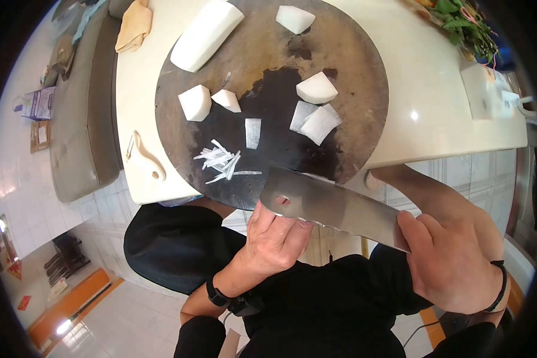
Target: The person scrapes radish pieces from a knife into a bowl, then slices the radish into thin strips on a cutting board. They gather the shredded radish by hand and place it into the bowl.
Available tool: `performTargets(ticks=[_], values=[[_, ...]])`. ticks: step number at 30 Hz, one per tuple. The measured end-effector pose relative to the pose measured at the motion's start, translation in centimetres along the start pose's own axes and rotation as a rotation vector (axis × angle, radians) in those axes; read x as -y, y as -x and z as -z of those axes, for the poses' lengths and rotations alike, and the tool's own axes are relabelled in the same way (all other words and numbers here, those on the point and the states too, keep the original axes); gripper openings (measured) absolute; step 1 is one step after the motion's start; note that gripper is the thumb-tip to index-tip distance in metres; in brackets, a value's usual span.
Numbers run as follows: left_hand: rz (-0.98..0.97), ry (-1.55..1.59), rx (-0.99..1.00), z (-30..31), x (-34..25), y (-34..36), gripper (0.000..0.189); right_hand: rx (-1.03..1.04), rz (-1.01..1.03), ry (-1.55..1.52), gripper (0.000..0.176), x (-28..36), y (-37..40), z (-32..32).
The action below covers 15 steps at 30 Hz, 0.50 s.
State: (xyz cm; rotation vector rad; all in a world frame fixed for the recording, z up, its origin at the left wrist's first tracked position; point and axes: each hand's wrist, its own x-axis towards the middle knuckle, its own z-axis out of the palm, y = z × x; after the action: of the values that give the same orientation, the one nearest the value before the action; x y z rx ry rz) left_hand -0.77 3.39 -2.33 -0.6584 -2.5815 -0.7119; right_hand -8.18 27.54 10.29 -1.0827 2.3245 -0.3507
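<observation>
My right hand (447, 259) is closed round the handle end of a wide cleaver (334, 206), whose blade lies over the near edge of the round dark board (364, 71). Curled under the blade's far end, my left hand (277, 238) has its fingers bent; what they hold, if anything, is hidden. White strips (219, 160) lie in a small heap at the board's left. A thin white slice (253, 133) is above them. Two overlapping slices (320, 124) and a thick white chunk (317, 88) sit on the right side of the board.
A large white peeled piece (206, 34) and more chunks (195, 102) are on the board. A peeler (144, 158) and a tan cloth (133, 25) lie on the cream table (423, 143). Leafy greens (459, 21) are at the upper right.
</observation>
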Motion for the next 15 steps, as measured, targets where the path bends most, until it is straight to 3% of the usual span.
performTargets(ticks=[5,8,15], values=[[-0.01,0.009,0.01,0.1,-0.2,0.0,0.014,0.083,-0.011,0.042,0.025,0.4,-0.5,0.2],[0.024,0.009,0.019,0.0,-0.3,0.0,0.016,0.062,0.025,0.118,0.023,0.4,-1.0,0.0],[0.041,-0.02,-0.001,0.0,-0.2,0.1,0.022,-0.026,0.03,-0.032,0.028,0.3,0.3,-0.2]])
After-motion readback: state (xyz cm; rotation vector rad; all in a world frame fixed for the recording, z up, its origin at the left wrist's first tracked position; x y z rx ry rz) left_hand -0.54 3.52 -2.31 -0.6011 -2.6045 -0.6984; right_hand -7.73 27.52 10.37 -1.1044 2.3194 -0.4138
